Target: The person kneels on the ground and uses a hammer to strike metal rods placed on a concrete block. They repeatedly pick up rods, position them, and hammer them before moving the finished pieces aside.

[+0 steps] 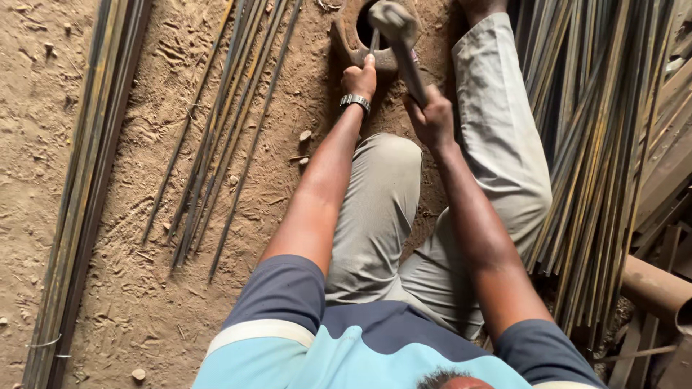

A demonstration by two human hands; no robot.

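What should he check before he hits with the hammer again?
1. Right hand grips the hammer handle firmly: ok.
2. Left hand holds the rod upright on the metal ring: ok.
3. Left fingers clear of the hammer's path: not ok, they sit close under the head.
4. Legs clear of the swing: cannot tell, the knee lies just below the hands.
5. Loose rods on the ground out of the way: ok, they lie off to the side.
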